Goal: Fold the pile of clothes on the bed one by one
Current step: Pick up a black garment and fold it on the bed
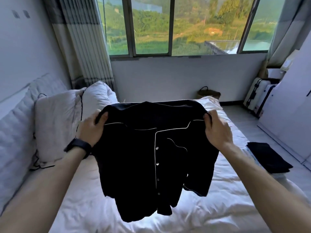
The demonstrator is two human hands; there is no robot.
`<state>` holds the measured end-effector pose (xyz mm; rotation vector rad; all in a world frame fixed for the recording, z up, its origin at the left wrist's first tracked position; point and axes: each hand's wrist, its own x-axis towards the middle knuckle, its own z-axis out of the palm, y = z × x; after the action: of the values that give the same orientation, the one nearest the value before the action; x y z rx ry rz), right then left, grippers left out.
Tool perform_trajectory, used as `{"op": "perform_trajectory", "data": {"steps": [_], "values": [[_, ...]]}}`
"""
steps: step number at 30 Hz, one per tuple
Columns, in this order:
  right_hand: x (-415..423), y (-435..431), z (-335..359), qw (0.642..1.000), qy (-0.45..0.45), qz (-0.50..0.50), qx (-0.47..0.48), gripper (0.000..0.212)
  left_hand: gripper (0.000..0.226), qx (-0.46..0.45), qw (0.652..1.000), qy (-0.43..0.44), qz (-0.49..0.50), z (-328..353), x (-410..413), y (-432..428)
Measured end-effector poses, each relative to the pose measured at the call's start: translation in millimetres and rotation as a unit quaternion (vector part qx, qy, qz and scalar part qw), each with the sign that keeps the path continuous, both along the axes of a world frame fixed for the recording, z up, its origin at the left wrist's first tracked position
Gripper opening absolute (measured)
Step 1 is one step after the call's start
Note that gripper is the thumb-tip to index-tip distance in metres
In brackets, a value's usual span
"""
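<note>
**Item 1, task thing:** black button-front pyjama shirt, white piping on collar, placket & chest pocket. We hold it in the air over the bed, front twd us, buttoned. Hem hangs free above the sheet; one short sleeve dangles on our right.

**Hands:** left hand is clamped on one shoulder of the shirt, fingers curled round the cloth. Right hand does likewise on the other shoulder. They are well apart, w/ the shirt stretched between them.

**Step, as we judge it:** shirt opened out, ready to lay down.
- Keep both shoulders level & the pull even.
- Let the hem meet the bed first, then lower the collar end so nothing bunches.
- Aim for the bare middle of the sheet, buttons down.
- Check the loose sleeve doesn't tuck under the body.
- Smooth flat, then fold sleeves in.

**Item 2:** folded dark garment at the bed's right edge, prob. already done. Keep the shirt off it.

**Item 3:** rest of pile not in view.

**Also:**
- black wristband on left wrist
- white pillows at left
- bunched white duvet at far end
- woven basket & suitcase on the floor beyond
</note>
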<state>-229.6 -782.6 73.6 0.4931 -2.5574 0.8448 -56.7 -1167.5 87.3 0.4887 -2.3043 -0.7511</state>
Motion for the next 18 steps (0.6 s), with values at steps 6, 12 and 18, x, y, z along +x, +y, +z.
{"op": "perform_trajectory", "data": {"steps": [6, 12, 18], "values": [[27, 62, -21, 0.973, 0.194, 0.027, 0.122, 0.049, 0.072, -0.135, 0.989, -0.052, 0.041, -18, 74, 33], [57, 109, -33, 0.972, 0.222, 0.054, 0.052, 0.047, 0.071, -0.012, 0.997, -0.076, 0.029, -17, 133, 68], [62, 116, -43, 0.973, 0.214, 0.042, 0.075, 0.048, 0.073, -0.168, 0.982, -0.057, 0.058, -11, 139, 89]]}}
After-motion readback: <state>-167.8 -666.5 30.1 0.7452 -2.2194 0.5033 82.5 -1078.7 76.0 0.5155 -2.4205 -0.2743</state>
